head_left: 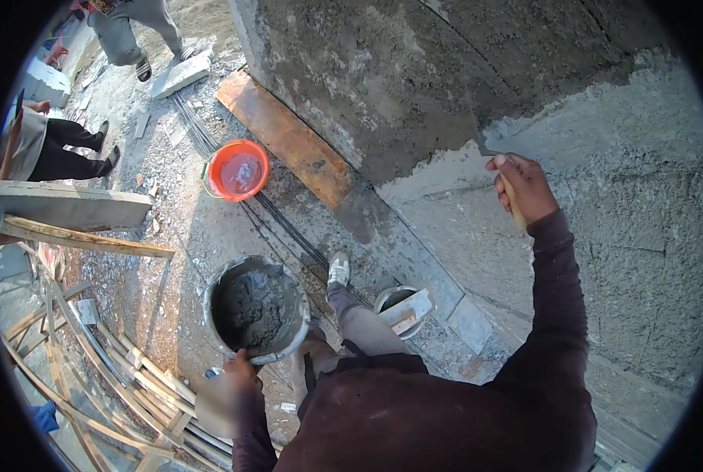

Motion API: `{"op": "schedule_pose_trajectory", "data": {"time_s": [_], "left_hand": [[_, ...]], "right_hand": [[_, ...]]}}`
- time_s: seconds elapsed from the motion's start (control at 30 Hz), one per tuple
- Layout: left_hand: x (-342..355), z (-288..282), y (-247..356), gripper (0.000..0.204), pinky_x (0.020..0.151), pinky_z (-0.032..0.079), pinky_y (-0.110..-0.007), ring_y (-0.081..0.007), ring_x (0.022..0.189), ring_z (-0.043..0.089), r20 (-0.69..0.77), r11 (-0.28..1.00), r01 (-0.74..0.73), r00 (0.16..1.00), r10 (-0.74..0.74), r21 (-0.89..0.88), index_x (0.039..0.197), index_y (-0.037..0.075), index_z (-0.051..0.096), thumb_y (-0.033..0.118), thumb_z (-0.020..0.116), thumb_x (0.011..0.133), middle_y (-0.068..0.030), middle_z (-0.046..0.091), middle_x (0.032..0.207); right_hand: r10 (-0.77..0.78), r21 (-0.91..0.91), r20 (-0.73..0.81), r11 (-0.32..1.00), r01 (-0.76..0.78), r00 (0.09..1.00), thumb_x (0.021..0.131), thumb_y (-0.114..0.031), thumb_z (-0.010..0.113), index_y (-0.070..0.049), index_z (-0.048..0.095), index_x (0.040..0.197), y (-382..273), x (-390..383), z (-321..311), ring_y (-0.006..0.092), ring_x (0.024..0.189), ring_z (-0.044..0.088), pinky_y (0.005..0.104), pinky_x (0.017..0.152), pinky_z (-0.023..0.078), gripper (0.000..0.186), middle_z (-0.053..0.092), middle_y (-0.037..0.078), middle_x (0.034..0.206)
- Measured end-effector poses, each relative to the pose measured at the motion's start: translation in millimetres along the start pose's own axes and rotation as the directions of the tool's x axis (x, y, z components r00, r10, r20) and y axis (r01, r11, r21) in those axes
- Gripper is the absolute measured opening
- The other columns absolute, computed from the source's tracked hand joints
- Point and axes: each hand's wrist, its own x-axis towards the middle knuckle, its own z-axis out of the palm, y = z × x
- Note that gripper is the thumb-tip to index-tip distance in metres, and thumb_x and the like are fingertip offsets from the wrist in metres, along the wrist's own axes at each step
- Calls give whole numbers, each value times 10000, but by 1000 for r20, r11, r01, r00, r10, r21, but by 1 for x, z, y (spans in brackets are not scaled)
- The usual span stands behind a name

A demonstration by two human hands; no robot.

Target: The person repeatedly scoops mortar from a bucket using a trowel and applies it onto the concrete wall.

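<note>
"Rough grey wall [634, 212] fills the right side of a rubble-strewn work site in sunlight. Where is the trowel [514, 206]?"

"At that wall, its thin blade against the surface where a darker, damp-looking coat meets a paler one. A worker's right hand [527, 189] wraps the wooden handle, thumb and fingers curled together."

"And the left hand [244, 368]?"

"Low on the other side, fingers hooked on the near rim of a dark bucket [303, 321]. Grey mortar [261, 307] lies heaped inside (a blurred round patch beside the wrist cannot be made out)."

"What stands nearby?"

"Right of the worker's shoe [339, 269], a small pail [381, 302] with a pale flat board [418, 303] across its top. Beyond, an orange bucket [264, 161] of cloudy liquid stands near a rust-coloured plank [288, 141], and thin dark rods [285, 226] run along the ground."

"Farther out?"

"Long poles [131, 366] lie piled at lower left, below a concrete slab [76, 206] and a timber [84, 237]. Two other people appear at upper left, one in grey trousers [135, 31], the other in black ones [68, 149]."
</note>
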Motion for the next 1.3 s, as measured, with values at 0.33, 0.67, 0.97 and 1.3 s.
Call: {"op": "schedule_pose_trajectory", "data": {"time_s": [0.33, 0.67, 0.97, 1.3], "left_hand": [[-41, 92, 27, 202, 542, 575, -420, -267, 676, 685, 193, 966, -118, 979, 73, 231, 1037, -49, 619, 36, 657, 858, -118, 649, 835], [-98, 158, 9, 470, 768, 579, -463, -380, 858, 757, 256, 751, -427, 904, 342, 504, 1094, -84, 701, 315, 741, 850, -267, 740, 886], [-80, 159, 12, 336, 633, 575, -436, -282, 765, 729, 222, 796, -334, 941, 254, 505, 1130, -78, 647, 146, 682, 883, -197, 717, 858], [-87, 148, 17, 424, 790, 559, -346, -203, 879, 698, 313, 958, -201, 941, 130, 206, 1250, -73, 642, 15, 596, 838, -125, 737, 1009]], "right_hand": [[-303, -459, 254, 798, 390, 919, 1028, -296, 603, -43, 678, 1073, -23, -104, 51, 374, 738, 690, 452, 659, 518, 268, 678, 159, 791], [-257, -800, 473, 275, 533, 843, 846, -334, 782, -74, 737, 1015, 59, -72, 165, 385, 993, 698, 525, 862, 556, 314, 685, 182, 1014], [-290, -823, 435, 258, 507, 853, 907, -300, 758, -75, 689, 1053, 42, -49, 130, 349, 972, 695, 491, 831, 549, 278, 677, 147, 994], [-190, -772, 624, -1, 636, 758, 907, -141, 638, -105, 798, 949, 132, -7, 267, 296, 993, 735, 404, 816, 569, 169, 743, 152, 1037]]}}
